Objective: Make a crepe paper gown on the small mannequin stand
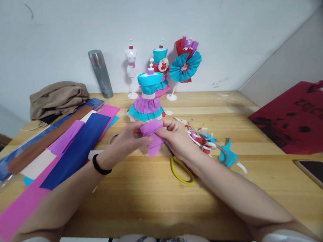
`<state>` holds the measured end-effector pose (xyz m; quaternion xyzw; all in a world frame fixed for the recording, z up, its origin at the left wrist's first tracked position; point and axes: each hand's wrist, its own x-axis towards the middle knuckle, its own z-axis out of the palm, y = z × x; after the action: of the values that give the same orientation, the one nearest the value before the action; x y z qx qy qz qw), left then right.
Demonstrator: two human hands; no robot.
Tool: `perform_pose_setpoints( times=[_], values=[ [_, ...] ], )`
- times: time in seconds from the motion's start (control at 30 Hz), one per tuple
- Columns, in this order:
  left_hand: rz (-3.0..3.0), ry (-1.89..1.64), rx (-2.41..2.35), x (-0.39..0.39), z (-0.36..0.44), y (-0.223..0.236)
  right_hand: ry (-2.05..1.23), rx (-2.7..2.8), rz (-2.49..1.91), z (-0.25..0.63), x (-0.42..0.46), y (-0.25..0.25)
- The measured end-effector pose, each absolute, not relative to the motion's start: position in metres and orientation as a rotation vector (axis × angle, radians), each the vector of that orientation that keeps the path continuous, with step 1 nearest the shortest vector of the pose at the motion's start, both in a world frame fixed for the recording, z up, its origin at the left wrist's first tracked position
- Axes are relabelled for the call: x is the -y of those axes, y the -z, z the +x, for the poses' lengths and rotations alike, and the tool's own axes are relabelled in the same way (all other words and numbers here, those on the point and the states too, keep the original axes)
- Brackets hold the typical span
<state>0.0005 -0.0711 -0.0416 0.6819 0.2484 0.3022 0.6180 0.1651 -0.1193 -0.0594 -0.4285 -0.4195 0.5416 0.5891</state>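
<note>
A piece of purple crepe paper [152, 127], folded and with a strip hanging down, is held up between my two hands above the table. My left hand [130, 138], with a black band at the wrist, pinches its left side. On the right side, my right hand [175, 135] grips the paper between thumb and fingers. Just behind stands a small mannequin [149, 92] in a turquoise and purple tiered paper dress. Yellow-handled scissors [182, 173] lie below my right hand, their blades partly hidden by it.
Sheets of coloured crepe paper [77, 150] and a brown cloth [59, 97] lie at left. A thermos [100, 73], a bare mannequin [131, 63] and two dressed ones stand by the wall. Paper scraps [204, 140], a red bag [298, 117] and a phone [322, 179] are at right.
</note>
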Motion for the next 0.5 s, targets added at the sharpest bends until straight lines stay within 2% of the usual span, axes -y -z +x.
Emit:
perform_pose_setpoints(
  times=[0.13,0.5],
  values=[
    [1.412,-0.84,-0.714,0.0701,-0.0022,0.0454,-1.268,1.047,-1.072,0.1638,0.1214,0.0594],
    [1.22,-0.759,-0.663,0.0646,-0.0046,0.0451,-1.22,1.106,-1.104,0.1625,0.1205,0.0603]
  ],
)
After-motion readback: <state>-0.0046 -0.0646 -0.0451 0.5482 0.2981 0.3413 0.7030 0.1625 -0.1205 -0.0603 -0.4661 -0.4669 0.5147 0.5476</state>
